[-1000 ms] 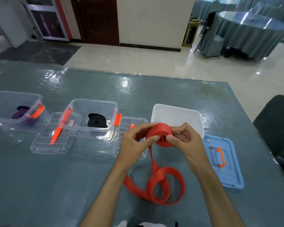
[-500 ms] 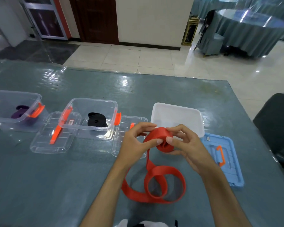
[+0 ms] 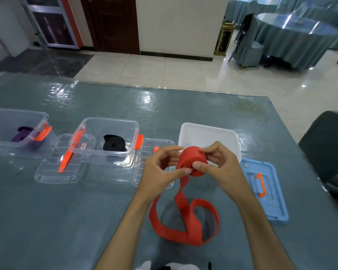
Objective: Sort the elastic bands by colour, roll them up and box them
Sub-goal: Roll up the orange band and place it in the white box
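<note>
Both hands hold a red elastic band (image 3: pixel 191 159), partly wound into a roll above the table, just in front of the white box (image 3: pixel 207 133). My left hand (image 3: pixel 160 166) pinches the roll's left side and my right hand (image 3: pixel 220 164) grips its right side. The band's loose tail hangs down and loops on the table. A rolled black band (image 3: pixel 114 143) lies in the middle clear box (image 3: pixel 105 123). A purple band (image 3: pixel 22 135) lies in the left clear box (image 3: pixel 18 114).
Two clear lids (image 3: pixel 61 168) (image 3: pixel 156 147) with orange handles lie flat beside the clear boxes. A blue lid (image 3: pixel 265 190) with an orange handle lies right of the white box. A dark chair (image 3: pixel 328 145) stands at the table's right edge.
The roll has turned in my hands and taken up more band. The loose loop on the table has shrunk and shifted slightly.
</note>
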{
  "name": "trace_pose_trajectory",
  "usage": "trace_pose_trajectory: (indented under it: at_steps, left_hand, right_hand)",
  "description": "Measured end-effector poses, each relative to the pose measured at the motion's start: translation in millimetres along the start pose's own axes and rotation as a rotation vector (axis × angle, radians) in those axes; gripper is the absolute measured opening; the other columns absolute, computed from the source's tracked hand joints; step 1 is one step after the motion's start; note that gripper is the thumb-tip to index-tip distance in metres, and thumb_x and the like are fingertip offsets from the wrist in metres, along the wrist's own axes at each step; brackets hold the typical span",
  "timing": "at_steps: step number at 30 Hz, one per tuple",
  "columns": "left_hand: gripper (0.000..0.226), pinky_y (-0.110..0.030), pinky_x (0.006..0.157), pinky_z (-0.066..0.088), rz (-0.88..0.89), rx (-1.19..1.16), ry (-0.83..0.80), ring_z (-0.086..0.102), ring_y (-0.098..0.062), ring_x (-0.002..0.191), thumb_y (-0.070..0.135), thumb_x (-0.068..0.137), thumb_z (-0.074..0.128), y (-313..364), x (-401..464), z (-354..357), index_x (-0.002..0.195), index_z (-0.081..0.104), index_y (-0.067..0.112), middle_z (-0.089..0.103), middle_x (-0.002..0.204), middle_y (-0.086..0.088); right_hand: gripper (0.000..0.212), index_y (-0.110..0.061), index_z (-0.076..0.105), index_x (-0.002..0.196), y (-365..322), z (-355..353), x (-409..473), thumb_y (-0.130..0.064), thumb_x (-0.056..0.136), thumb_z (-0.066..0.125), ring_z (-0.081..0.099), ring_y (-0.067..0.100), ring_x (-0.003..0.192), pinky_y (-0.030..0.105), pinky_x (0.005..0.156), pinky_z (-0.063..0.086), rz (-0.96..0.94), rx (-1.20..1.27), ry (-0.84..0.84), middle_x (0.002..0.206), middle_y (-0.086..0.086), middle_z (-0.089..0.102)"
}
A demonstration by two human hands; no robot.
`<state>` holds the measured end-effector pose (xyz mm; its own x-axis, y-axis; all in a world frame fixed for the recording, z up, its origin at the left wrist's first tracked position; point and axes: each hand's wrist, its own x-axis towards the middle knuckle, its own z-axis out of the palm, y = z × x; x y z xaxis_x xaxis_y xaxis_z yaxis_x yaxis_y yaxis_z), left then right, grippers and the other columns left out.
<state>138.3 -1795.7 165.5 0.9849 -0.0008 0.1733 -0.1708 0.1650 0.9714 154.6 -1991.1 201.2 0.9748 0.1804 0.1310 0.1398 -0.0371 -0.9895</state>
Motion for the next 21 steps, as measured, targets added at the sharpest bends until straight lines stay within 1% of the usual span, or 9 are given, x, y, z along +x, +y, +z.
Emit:
trace_pose_trajectory:
  at_steps: [2,4,6,8,11,14,17,19,21]
  left_hand:
    - [0.052,-0.029,0.092,0.058,0.03,-0.004,0.037,0.076,-0.024,0.103,0.005,0.07,0.096,0.8,-1.7,4.9,0.115,0.073,0.019,0.077,0.111,-0.007]
    - [0.042,-0.027,0.092,0.058,0.052,-0.019,0.049,0.075,-0.022,0.105,0.01,0.074,0.093,1.6,-2.7,9.1,0.11,0.075,0.022,0.076,0.111,-0.006]
    - [0.036,-0.028,0.093,0.058,0.046,-0.029,0.047,0.074,-0.022,0.107,0.012,0.079,0.089,4.8,-1.5,11.5,0.112,0.078,0.024,0.077,0.113,-0.006]
    - [0.035,-0.03,0.095,0.058,0.038,-0.051,0.036,0.074,-0.023,0.111,0.007,0.083,0.085,6.5,0.2,11.5,0.115,0.079,0.021,0.077,0.116,-0.007]
    - [0.039,-0.033,0.098,0.059,0.023,-0.038,0.047,0.073,-0.021,0.115,0.01,0.085,0.083,9.4,0.8,8.9,0.121,0.077,0.021,0.078,0.118,-0.001]
    - [0.045,-0.03,0.098,0.059,0.014,-0.04,0.038,0.071,-0.019,0.12,0.007,0.087,0.082,11.2,2.2,4.8,0.13,0.07,0.017,0.077,0.123,0.0]
    - [0.032,-0.032,0.094,0.06,0.009,-0.026,0.011,0.074,-0.021,0.115,0.008,0.089,0.081,6.8,1.7,4.9,0.119,0.07,0.014,0.078,0.119,-0.003]
    - [0.027,-0.032,0.093,0.059,-0.006,0.002,0.026,0.075,-0.019,0.111,0.01,0.086,0.084,2.5,-0.2,3.2,0.11,0.077,0.022,0.079,0.114,0.0]
    - [0.031,-0.03,0.096,0.059,0.018,0.037,0.025,0.073,-0.018,0.114,0.012,0.083,0.088,-1.2,0.2,-2.2,0.111,0.08,0.024,0.077,0.117,0.001]
  right_hand:
    - [0.039,-0.031,0.068,0.089,-0.5,-3.6,1.4,-0.04,0.064,0.095,0.078,0.018,0.093,0.021,0.079,0.059,-0.012,-0.03,0.03,0.097,-0.003,0.078]
    - [0.04,-0.031,0.066,0.092,0.2,-3.5,0.0,-0.037,0.065,0.095,0.078,0.021,0.091,0.025,0.073,0.06,-0.017,0.045,0.059,0.098,0.001,0.077]
    - [0.044,-0.032,0.066,0.107,0.5,-0.1,-2.4,-0.034,0.071,0.092,0.077,0.023,0.096,0.028,0.072,0.061,-0.012,0.128,0.061,0.102,0.003,0.076]
    - [0.043,-0.031,0.069,0.117,-0.3,3.3,-3.2,-0.033,0.078,0.088,0.075,0.022,0.102,0.027,0.075,0.06,-0.011,0.146,0.031,0.106,0.002,0.076]
    - [0.03,-0.026,0.072,0.102,-0.6,1.8,-1.1,-0.033,0.079,0.089,0.076,0.019,0.105,0.026,0.085,0.059,0.001,0.068,0.015,0.11,-0.001,0.077]
    - [0.026,-0.023,0.071,0.09,2.6,-1.7,-1.4,-0.029,0.078,0.092,0.079,0.025,0.096,0.028,0.074,0.061,0.041,0.035,0.017,0.102,0.006,0.08]
    - [0.031,-0.029,0.075,0.1,1.5,-3.2,-1.4,-0.03,0.075,0.093,0.079,0.023,0.092,0.03,0.067,0.063,0.026,0.026,0.034,0.103,0.004,0.079]
    - [0.041,-0.033,0.077,0.112,0.7,-4.0,-0.6,-0.031,0.073,0.091,0.079,0.023,0.096,0.036,0.07,0.065,0.024,0.022,0.039,0.107,0.002,0.078]
    - [0.044,-0.033,0.077,0.117,3.0,-3.6,-1.1,-0.033,0.075,0.09,0.077,0.024,0.102,0.041,0.076,0.066,0.018,0.028,0.033,0.111,0.003,0.078]
